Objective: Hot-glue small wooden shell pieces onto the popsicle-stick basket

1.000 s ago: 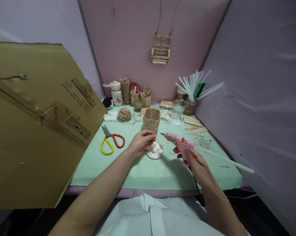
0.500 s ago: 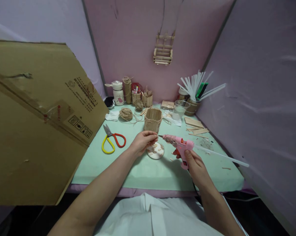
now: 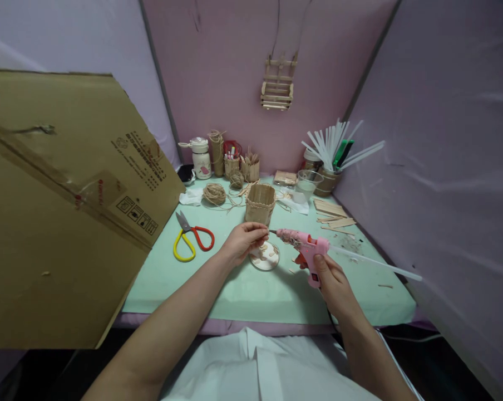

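My right hand (image 3: pixel 329 273) is wrapped round the handle of a pink hot glue gun (image 3: pixel 305 248), with a long clear glue stick (image 3: pixel 376 262) poking out of its back. The gun's nozzle points left and reaches the fingertips of my left hand (image 3: pixel 247 239). Those fingers are pinched together; what they hold is too small to make out. Just below the left hand lies a round white dish (image 3: pixel 267 262) with small wood pieces on it. Behind the hands stands a cup of wooden sticks (image 3: pixel 260 206) with a braided rim.
Scissors (image 3: pixel 188 236) with yellow and red handles lie left of my left hand. A large cardboard sheet (image 3: pixel 68 211) leans in from the left. Twine (image 3: pixel 213 194), a white bottle (image 3: pixel 200 159), wooden sticks (image 3: pixel 330 209) and a pot of glue sticks (image 3: pixel 329 181) line the back.
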{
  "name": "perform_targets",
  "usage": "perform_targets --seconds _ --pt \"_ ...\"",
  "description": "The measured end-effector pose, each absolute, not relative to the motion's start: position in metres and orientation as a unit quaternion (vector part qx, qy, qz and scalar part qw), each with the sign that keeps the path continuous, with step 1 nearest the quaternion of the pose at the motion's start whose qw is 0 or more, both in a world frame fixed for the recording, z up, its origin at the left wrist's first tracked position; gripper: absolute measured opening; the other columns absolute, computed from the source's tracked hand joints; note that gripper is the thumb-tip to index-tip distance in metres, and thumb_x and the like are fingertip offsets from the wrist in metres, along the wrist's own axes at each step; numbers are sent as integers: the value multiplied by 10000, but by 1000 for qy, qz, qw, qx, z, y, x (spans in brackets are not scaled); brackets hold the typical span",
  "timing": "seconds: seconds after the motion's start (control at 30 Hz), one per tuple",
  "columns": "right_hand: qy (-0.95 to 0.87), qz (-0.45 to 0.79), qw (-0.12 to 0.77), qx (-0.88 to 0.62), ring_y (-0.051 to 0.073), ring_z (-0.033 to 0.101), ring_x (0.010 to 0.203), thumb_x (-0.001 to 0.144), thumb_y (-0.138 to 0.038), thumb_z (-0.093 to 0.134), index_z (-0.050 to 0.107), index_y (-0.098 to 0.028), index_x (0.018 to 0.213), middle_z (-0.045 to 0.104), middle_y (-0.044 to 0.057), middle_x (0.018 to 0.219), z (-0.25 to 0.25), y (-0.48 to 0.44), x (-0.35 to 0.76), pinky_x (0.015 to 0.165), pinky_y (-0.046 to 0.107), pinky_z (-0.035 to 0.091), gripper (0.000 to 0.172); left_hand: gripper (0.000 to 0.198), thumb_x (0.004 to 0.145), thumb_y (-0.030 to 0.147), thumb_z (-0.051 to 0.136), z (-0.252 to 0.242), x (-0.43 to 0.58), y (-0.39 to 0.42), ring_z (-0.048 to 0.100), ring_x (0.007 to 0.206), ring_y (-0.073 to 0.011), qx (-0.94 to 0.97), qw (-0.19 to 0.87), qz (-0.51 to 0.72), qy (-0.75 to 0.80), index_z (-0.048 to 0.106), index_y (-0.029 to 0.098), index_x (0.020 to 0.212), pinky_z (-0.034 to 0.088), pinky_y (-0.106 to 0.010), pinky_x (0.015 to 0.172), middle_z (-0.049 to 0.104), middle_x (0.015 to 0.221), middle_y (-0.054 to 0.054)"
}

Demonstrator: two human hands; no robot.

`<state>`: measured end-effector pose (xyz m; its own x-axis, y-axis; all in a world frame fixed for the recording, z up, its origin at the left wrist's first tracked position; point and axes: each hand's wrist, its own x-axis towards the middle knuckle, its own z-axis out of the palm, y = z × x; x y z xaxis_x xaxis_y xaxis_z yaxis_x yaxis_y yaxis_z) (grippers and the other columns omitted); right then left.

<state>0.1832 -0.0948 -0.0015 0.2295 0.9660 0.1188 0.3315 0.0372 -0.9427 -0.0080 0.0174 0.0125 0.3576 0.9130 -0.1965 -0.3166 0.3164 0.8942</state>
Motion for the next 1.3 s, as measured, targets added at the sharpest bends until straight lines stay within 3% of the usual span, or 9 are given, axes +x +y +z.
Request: perform_targets --seconds 1.0,1.2,1.3 --pt "-545 324 477 -609 177 580 742 886 -621 383 676 -195 824 662 46 796 0 -95 184 633 253 448 521 352 502 290 853 12 -8 19 579 661 -95 402 710 435 381 669 123 752 451 -217 623 635 718 -31" --pt "-568 332 419 -625 189 589 758 877 -640 374 676 -193 886 674 54 856 6 -97 195 615 261 453 539 342 524 318 838 10 -8 21 570 669 -98 409 694 450 386 666 134 755 427 -209 608 639 717 -36" --pt "-592 278 391 -648 195 588 716 887 -606 386 673 -198 975 684 59 871 9 -95 215 603 281 452 506 333 532 323 831 10 -8 21 566 672 -99 412 687 454 391 670 140 759 413 -205 594 640 726 -39"
